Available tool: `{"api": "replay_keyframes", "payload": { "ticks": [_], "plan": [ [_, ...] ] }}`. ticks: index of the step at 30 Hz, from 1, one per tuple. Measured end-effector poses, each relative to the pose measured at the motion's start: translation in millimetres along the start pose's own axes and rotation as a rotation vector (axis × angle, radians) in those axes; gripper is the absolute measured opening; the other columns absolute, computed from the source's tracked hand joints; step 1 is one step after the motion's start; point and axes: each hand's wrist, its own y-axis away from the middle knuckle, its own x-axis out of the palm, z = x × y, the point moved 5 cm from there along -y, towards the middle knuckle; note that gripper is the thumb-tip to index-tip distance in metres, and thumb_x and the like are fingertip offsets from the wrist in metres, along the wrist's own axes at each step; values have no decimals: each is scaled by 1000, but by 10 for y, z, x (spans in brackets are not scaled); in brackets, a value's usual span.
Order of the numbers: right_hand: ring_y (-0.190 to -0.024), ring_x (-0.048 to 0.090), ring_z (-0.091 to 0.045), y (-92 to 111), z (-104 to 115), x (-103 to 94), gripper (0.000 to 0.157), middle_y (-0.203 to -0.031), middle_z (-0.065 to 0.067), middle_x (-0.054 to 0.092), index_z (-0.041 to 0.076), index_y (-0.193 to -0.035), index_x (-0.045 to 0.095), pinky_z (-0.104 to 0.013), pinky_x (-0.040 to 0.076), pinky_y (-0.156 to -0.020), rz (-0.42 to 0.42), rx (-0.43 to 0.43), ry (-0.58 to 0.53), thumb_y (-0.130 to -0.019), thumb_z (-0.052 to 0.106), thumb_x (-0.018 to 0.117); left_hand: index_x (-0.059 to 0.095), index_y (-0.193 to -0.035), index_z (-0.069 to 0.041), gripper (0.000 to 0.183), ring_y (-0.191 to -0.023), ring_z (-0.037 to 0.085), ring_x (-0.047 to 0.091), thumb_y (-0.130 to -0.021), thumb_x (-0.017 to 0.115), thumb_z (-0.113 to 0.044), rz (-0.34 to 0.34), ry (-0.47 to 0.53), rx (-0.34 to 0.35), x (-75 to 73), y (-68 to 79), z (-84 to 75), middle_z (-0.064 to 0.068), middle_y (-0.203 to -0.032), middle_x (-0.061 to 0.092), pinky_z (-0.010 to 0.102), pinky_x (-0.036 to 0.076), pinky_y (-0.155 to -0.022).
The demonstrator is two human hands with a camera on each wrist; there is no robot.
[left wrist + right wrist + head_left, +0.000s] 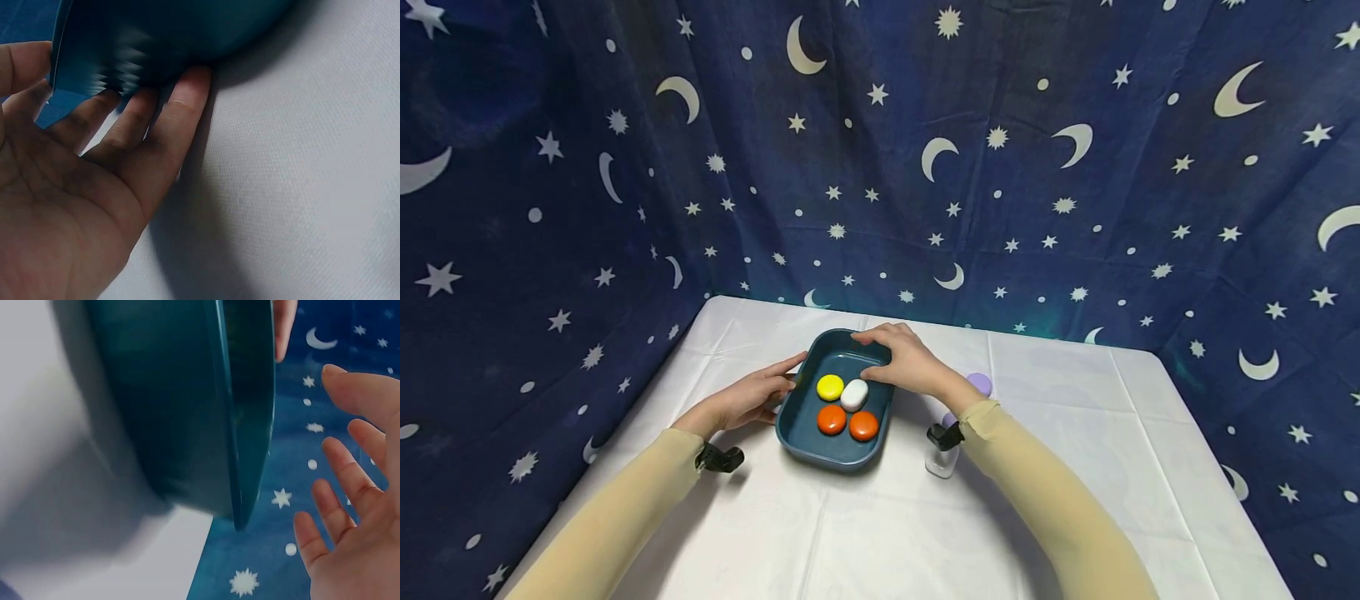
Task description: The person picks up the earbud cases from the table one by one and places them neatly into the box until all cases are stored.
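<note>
A dark blue rectangular tray [831,454] with rounded corners lies on the white table. In it are a yellow disc [830,387], a white rounded piece [854,395] and two glossy orange discs [831,420]. At the tray's left side, my left hand [751,400] touches the outer wall with fairly straight fingers [184,103]; the left wrist view shows another digit at the rim. My right hand [906,360] hovers over the tray's far right corner, fingers apart and relaxed. Nothing shows between the right fingers [340,462] in the right wrist view.
Under the right forearm lies a clear square container [942,462], partly hidden. Two lilac discs [980,383] are near it, one mostly covered by the wrist. A dark blue curtain [970,167] with moons and stars surrounds the white-covered table [865,542].
</note>
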Motion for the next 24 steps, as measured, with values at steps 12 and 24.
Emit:
{"api": "replay_keyframes", "payload": {
  "ticks": [12, 24],
  "plan": [
    [-116, 34, -10, 309, -353, -346, 60, -121, 14, 50, 40, -131, 49, -43, 33, -95, -80, 95, -111, -76, 41, 74, 32, -140, -48, 54, -65, 20, 34, -95, 47, -21, -1, -3, 2, 0, -6, 6, 5, -68, 28, 44, 49, -74],
    [-119, 34, -18, 686, -841, -632, 59, -122, 6, 52, 37, -131, 49, -50, 31, -96, -109, 222, -86, -78, 37, 74, 33, -138, -50, 54, -67, 21, 36, -95, 48, -23, -6, -5, -19, -16, -12, 15, 6, -69, 28, 45, 50, -73]
  ]
}}
